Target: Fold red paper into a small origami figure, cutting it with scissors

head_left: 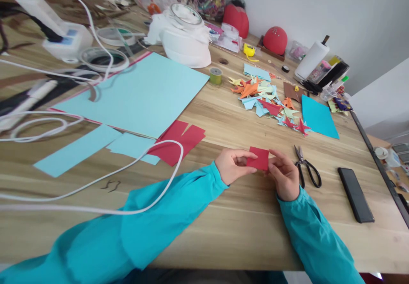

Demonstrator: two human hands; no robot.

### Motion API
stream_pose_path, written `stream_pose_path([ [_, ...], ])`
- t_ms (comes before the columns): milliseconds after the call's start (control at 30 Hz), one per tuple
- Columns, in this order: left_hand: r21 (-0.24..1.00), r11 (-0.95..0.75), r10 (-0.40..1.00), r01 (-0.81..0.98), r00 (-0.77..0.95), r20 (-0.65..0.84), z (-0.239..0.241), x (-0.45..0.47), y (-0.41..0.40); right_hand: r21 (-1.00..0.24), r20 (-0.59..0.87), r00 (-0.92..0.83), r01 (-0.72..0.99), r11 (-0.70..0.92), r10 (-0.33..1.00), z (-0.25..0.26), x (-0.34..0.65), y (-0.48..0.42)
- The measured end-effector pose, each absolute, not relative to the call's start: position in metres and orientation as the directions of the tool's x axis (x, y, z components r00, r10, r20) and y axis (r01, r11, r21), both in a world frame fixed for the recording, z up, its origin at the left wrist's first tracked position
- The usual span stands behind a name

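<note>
A small red paper square (259, 158) is held up between my two hands, a little above the wooden table. My left hand (234, 164) pinches its left edge between thumb and fingers. At the right edge, my right hand (283, 174) grips it with thumb and forefinger. Black-handled scissors (304, 167) lie just right of my right hand, blades pointing away. Red paper pieces (179, 144) rest to the left, beside light blue paper strips (79, 150). Beyond my hands is a pile of folded paper shapes (263, 96) in orange, red, blue and pale yellow.
A white cable (159, 193) loops across the left side and over my left sleeve. Large light blue sheets (137, 92) lie further back. On the right are a black phone (355, 194) and a bright blue paper (319, 117). A green thread spool (216, 76) stands mid-table.
</note>
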State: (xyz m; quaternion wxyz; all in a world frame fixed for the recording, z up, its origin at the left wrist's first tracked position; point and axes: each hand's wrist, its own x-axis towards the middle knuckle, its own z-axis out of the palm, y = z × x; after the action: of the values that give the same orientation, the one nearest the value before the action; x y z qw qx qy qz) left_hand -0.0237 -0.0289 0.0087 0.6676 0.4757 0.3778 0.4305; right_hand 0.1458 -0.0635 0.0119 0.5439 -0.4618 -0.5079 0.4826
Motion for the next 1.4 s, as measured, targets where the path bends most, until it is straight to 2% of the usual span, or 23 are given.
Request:
stream_pose_path([
  [167, 0.957, 0.176, 0.932, -0.231, 0.352, -0.086, 0.008, -0.023, -0.031, -0.993, 0.118, -0.012, -0.006, 0.118, 0.993, 0.016, 0.144, -0.064],
  [433, 0.972, 0.033, 0.953, -0.233, 0.301, 0.040, 0.013, -0.020, -0.036, -0.989, 0.130, -0.045, 0.062, 0.132, 0.991, 0.015, 0.142, -0.066],
  [700, 0.952, 0.204, 0.947, -0.227, 0.292, -0.133, 0.018, -0.020, -0.037, -0.983, 0.159, -0.002, 0.094, 0.159, 0.987, 0.014, 0.143, -0.066],
  [867, 0.969, 0.073, 0.969, -0.237, 0.246, -0.013, 0.016, -0.018, -0.037, -0.984, 0.166, -0.013, 0.068, 0.167, 0.986, 0.014, 0.141, -0.065],
  [1033, 0.989, -0.070, 0.960, -0.131, 0.259, 0.102, 0.015, -0.020, -0.039, -0.971, 0.201, 0.015, 0.131, 0.198, 0.979, 0.017, 0.140, -0.064],
  [1233, 0.988, -0.136, 0.943, -0.077, 0.294, 0.153, 0.012, -0.021, -0.040, -0.962, 0.209, 0.003, 0.178, 0.205, 0.978, 0.020, 0.141, -0.064],
  [1400, 0.991, -0.126, 0.957, -0.037, 0.259, 0.131, 0.011, -0.020, -0.039, -0.964, 0.199, 0.008, 0.181, 0.194, 0.980, 0.020, 0.140, -0.065],
])
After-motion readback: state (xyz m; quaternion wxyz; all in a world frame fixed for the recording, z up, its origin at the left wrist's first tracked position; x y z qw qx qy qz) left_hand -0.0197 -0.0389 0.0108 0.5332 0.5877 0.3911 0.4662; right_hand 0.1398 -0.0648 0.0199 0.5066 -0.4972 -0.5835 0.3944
